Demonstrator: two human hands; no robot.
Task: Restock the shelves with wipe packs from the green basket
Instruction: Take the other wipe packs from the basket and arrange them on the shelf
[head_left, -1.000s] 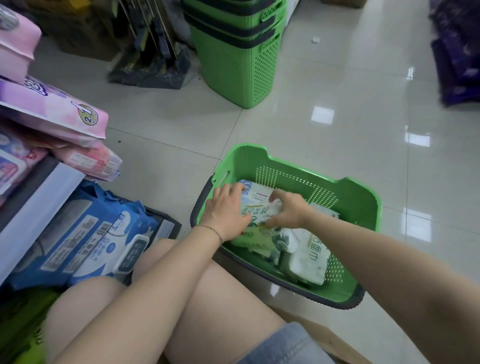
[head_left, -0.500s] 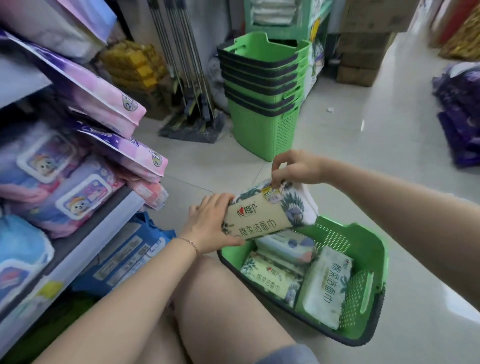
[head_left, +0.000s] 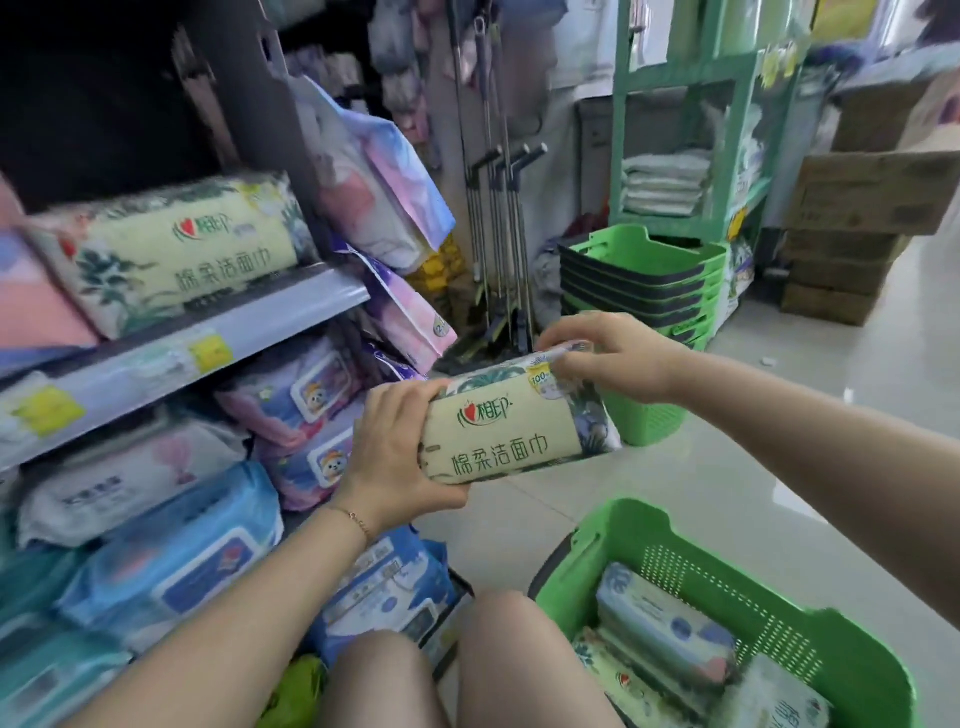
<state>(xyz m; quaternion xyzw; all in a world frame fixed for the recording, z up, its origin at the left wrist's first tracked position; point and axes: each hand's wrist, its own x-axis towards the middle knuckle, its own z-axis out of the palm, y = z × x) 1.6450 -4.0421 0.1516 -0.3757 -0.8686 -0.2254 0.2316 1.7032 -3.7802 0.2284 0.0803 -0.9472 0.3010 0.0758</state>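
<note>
A cream wipe pack (head_left: 511, 428) with green leaf print is held in the air between both hands, above the floor and left of the green basket (head_left: 691, 569). My left hand (head_left: 397, 449) grips its left end. My right hand (head_left: 605, 356) pinches its upper right corner. The basket sits on the floor at the lower right and holds several more packs (head_left: 662, 631). A matching cream pack (head_left: 171, 254) lies on the upper shelf (head_left: 171, 358) at the left.
Pink, purple and blue wipe packs (head_left: 306, 410) fill the lower shelves at the left. A stack of empty green baskets (head_left: 636, 275) stands behind, with mop handles (head_left: 501, 223) to its left, a green rack (head_left: 691, 114) above and cardboard boxes (head_left: 857, 228) at the right. My knees (head_left: 457, 670) are at the bottom.
Both hands have lifted the cream pack out of the basket and carried it up and left toward the shelves. My view has turned up to the shelves.
</note>
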